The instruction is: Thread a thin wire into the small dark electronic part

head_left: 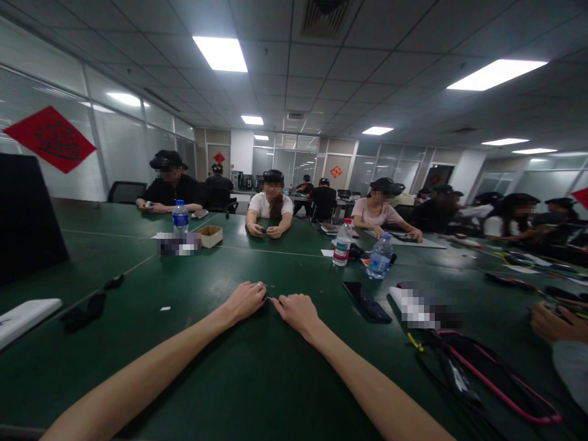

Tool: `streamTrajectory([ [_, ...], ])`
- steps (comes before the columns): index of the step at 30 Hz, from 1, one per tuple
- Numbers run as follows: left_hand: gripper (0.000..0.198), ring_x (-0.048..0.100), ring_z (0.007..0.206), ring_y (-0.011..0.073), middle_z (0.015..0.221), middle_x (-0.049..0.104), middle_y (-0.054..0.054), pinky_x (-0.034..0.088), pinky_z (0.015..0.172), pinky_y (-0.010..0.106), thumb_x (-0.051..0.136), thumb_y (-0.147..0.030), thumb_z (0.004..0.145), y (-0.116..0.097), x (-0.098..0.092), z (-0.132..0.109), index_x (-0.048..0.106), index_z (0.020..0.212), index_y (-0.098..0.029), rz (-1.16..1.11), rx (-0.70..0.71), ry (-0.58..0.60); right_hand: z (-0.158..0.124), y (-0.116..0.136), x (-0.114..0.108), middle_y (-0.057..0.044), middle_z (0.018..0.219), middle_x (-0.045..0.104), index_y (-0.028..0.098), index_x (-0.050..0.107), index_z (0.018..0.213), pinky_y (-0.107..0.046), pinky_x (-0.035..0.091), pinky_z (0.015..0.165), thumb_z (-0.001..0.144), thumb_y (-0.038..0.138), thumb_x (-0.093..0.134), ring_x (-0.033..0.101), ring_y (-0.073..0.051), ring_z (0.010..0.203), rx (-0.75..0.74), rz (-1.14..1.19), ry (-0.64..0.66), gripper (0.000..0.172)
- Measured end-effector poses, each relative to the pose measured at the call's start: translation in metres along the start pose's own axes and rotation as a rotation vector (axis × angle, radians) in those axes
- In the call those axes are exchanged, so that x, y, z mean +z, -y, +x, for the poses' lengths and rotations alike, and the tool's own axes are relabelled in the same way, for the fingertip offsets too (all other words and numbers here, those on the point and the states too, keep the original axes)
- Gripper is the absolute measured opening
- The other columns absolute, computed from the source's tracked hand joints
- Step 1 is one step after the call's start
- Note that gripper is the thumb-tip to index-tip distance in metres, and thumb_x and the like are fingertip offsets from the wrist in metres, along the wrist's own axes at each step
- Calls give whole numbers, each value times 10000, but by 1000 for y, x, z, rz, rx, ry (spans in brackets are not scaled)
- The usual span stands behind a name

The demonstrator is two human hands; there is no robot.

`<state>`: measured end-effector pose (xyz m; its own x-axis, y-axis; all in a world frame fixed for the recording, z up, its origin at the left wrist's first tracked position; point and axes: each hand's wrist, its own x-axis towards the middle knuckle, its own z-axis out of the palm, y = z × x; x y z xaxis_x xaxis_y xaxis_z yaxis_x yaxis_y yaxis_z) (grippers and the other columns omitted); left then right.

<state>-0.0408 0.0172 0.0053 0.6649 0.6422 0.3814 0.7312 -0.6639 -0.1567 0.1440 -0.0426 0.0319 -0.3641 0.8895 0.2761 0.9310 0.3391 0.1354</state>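
Observation:
Both of my arms reach forward over the green table (197, 380), and the hands almost meet at its middle. My left hand (247, 301) is closed with the fingers curled under and wears a ring on one finger. Close beside it, my right hand (296, 311) is closed too, its thumb or forefinger pointing at the left fingertips. A tiny thin pale bit shows in the narrow gap between the two hands. It is too small to name, and the fingers hide whatever else they hold. A black phone (366, 301) lies to the right of my right hand.
Two water bottles (342, 243) (379, 257) stand ahead on the right. A third bottle (180, 217) and an open cardboard box (211, 236) are ahead on the left. Cables and a pink-edged black pouch (496, 373) lie at right, near another person's hand (554, 321). Several people sit around.

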Motion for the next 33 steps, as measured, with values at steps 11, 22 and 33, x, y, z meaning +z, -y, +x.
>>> streamTrajectory([
  [11,263,608,845,218,968,594,133,449,767,331,386,-282,903,-1,0,1,597,973,-141,19,-12,5,0,1,2,-133,885,691,179,680,940,-305,453,728,934,560,146,656,-196,795,49,-5,10,656],
  [22,242,605,849,210,967,598,124,451,778,325,410,-286,894,0,1,1,597,965,-150,15,-26,5,0,2,2,-134,865,690,175,681,922,-287,458,665,935,559,130,655,-186,729,38,1,-15,671],
  [33,246,615,805,221,921,605,121,462,752,344,410,-294,891,0,2,1,602,929,-145,1,-52,6,0,4,2,-128,864,689,175,679,918,-254,453,639,937,553,150,653,-171,724,50,8,-3,649],
])
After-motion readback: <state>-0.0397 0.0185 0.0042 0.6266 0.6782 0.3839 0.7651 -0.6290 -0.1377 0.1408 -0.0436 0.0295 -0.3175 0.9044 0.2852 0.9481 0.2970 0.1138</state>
